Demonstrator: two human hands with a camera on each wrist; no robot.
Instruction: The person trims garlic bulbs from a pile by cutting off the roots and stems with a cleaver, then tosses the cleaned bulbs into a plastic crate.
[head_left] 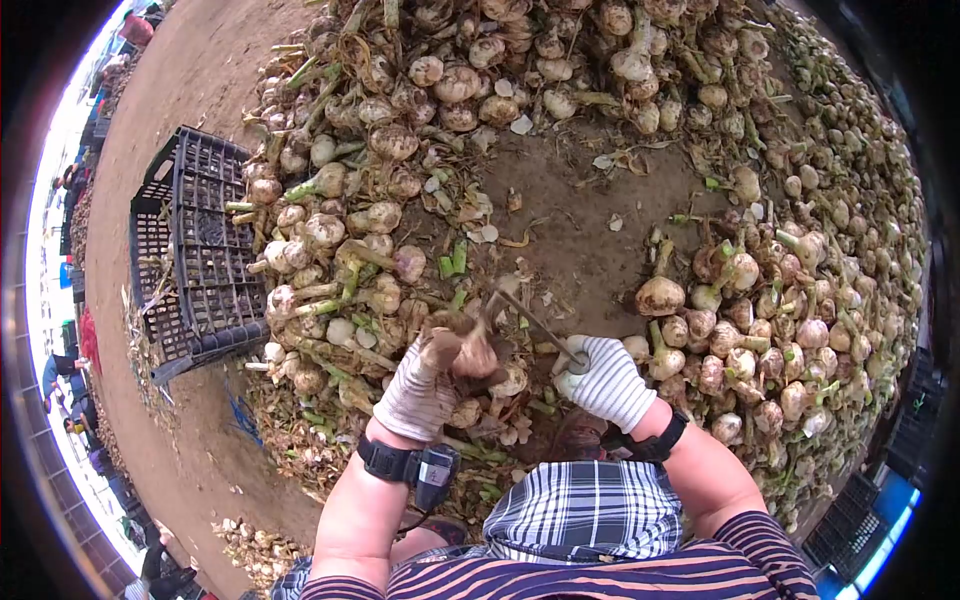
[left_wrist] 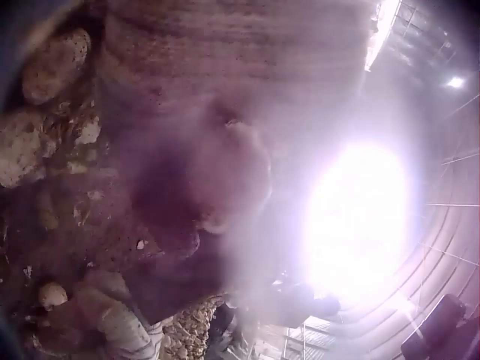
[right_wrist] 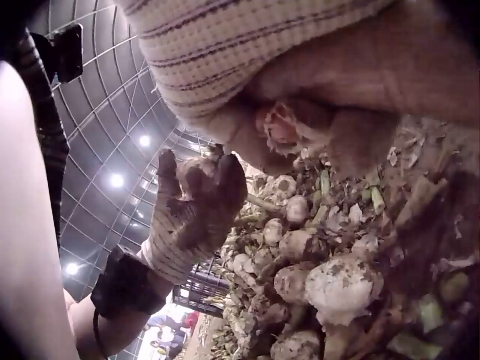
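My left hand (head_left: 412,392), in a soiled striped glove, grips a garlic bulb (head_left: 476,356) above the heap. In the right wrist view the left hand (right_wrist: 193,225) is raised with its fingers curled around the bulb (right_wrist: 199,166). A thin-bladed knife (head_left: 540,327) slants up and left from my right hand (head_left: 608,382), its far end close to the bulb. The right hand's striped glove (right_wrist: 247,60) fills the top of the right wrist view, its fingers folded around the handle. Glare and blur wash out much of the left wrist view.
Garlic with stalks (head_left: 330,232) lies heaped on the left and at the back. Another pile of bulbs (head_left: 740,345) spreads on the right. Bare soil (head_left: 580,235) shows between them. A black plastic crate (head_left: 205,235) stands tilted at the left.
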